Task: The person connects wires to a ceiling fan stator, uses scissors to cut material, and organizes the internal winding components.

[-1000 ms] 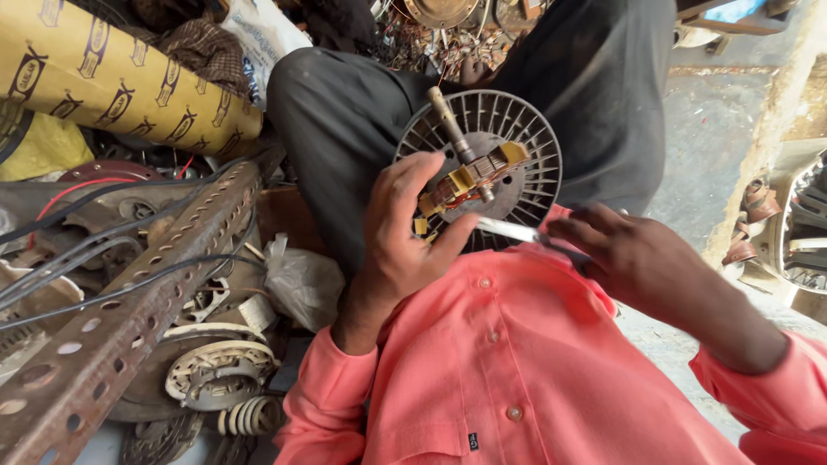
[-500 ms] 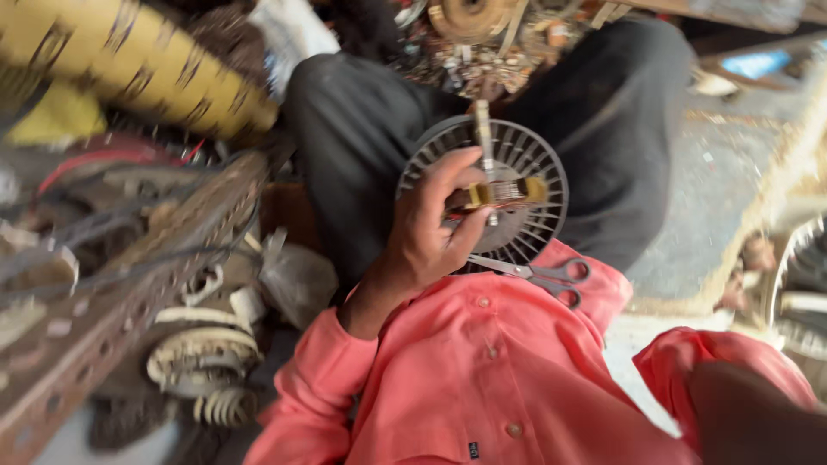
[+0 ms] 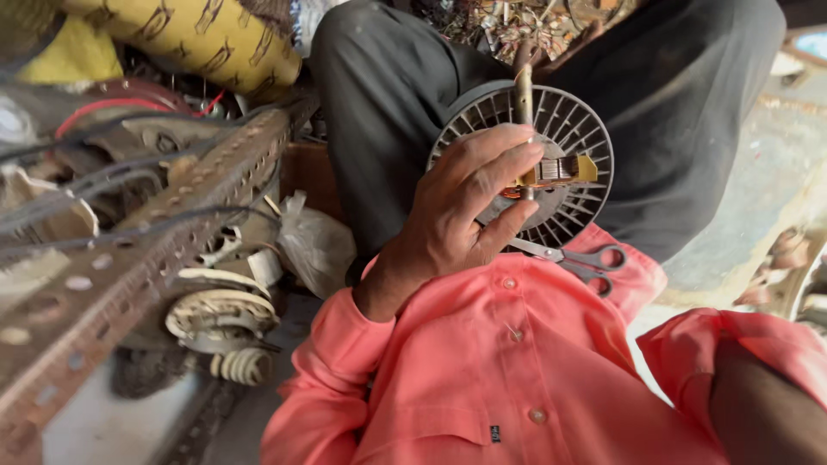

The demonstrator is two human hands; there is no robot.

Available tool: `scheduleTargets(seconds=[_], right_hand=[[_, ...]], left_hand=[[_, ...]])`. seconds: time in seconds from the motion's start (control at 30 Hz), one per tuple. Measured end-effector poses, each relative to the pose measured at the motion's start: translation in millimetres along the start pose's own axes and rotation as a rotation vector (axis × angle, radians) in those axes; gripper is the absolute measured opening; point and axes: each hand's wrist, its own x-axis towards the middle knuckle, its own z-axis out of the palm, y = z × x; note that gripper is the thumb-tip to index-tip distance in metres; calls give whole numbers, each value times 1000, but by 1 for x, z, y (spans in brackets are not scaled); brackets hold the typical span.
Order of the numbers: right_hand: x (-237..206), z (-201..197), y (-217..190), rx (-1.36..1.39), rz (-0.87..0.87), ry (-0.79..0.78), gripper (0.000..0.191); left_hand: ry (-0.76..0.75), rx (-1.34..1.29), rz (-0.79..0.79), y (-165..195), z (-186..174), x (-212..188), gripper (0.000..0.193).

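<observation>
Change since half a second ago: right hand has pulled away from the work, only its forearm shows at lower right, so I cannot tell if it is open or closed. Scissors it was using now lie loose on the coral shirt, grey handles, steel blades. Cutting looks paused, I'd judge.

Left hand wraps the small motor core, fingers closed around it: yellowed windings, metal shaft sticking up. Behind it, in the lap against dark trousers, the round grey finned housing, radial slots. To the left: rusty perforated angle bar, wires, a worn coil stator.
</observation>
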Motion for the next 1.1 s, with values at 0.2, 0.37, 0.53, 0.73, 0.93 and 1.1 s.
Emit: scheduleTargets(seconds=[0.2, 0.37, 0.53, 0.73, 0.93, 1.1], right_hand=[[-7, -19, 14, -148, 361, 41, 25], [-12, -50, 111, -211, 528, -373, 27], [-16, -56, 130, 246, 739, -381, 19], [-25, -57, 145, 107, 647, -608, 35], [-37, -57, 157, 367, 717, -545, 55], [-40, -59, 163, 448, 905, -680, 55]], left_hand=[[46, 115, 80, 4, 0, 4, 27], [92, 112, 32, 7, 10, 6, 22], [129, -5, -3, 6, 14, 6, 22], [57, -12, 7, -1, 11, 7, 21], [26, 22, 50, -7, 10, 9, 19], [92, 81, 104, -7, 16, 6, 19]])
